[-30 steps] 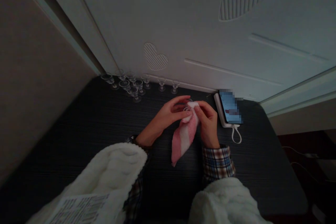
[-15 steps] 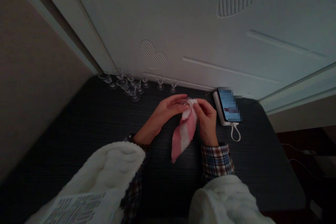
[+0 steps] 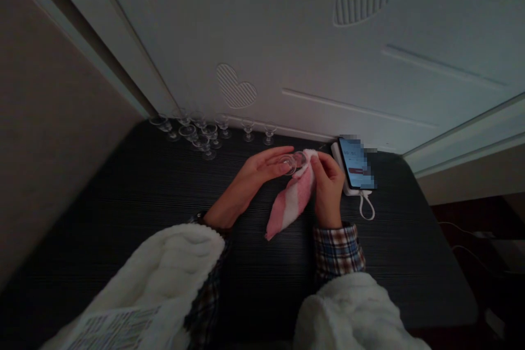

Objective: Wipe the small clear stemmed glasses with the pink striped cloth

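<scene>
My left hand [image 3: 262, 168] pinches a small clear stemmed glass [image 3: 289, 164] by its round foot, the glass lying tilted sideways with its bowl toward the right. In my right hand [image 3: 328, 178] is a pink and white striped cloth [image 3: 290, 201], gripped near its top end. The cloth touches the glass at its bowl, and its loose end hangs down to the left above the dark table. Part of the bowl is hidden by the cloth and my right fingers.
Several similar small stemmed glasses [image 3: 209, 149] stand at the back left of the dark table [image 3: 156, 202], by a white panel [image 3: 311, 54] with heart reliefs. A phone [image 3: 356, 164] rests on a white block with a looped strap [image 3: 367, 206] at the right.
My right hand and the cloth have shifted slightly right, and more of the glass shows between my hands. The cloth's hanging end has risen a little.
</scene>
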A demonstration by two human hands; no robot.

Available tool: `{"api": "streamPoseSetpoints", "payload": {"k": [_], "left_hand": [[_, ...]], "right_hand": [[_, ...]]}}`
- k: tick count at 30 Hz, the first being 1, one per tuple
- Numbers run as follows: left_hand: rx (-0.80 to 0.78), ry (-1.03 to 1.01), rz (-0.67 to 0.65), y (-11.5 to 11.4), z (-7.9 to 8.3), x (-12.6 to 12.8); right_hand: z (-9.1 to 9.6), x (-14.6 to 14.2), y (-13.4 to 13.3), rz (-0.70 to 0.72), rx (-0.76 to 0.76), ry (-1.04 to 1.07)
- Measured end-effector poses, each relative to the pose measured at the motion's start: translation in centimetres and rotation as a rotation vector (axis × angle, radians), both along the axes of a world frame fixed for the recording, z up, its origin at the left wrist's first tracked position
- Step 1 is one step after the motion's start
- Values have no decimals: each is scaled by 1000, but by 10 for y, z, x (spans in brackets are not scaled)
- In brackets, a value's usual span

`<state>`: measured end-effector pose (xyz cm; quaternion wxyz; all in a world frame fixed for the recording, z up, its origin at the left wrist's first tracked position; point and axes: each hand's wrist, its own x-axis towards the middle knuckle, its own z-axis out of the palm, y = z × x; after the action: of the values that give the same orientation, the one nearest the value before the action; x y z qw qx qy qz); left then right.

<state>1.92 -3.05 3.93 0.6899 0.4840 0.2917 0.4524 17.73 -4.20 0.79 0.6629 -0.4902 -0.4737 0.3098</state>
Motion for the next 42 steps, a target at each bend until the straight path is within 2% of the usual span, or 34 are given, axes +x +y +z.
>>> {"api": "streamPoseSetpoints", "payload": {"k": [6,10,17,22,27,42], "left_hand": [[16,7,-9,0,0,0],[57,72,25,1,-1,1],[91,89,32,2,-3,2],[136,105,24,5,-6,0],[162,67,65,5,-7,-1],[80,-112,227,4,-3,1]], "right_hand": [[-4,1,1,-79,-32,-91],[0,-3,-1,-20,-20,-103],[1,-2,-2,63,-28,-2],[-1,0,-1,60,-30,42],[-1,-2,1,36,-39,74],[-6,-1,1,225,-40,193]]}}
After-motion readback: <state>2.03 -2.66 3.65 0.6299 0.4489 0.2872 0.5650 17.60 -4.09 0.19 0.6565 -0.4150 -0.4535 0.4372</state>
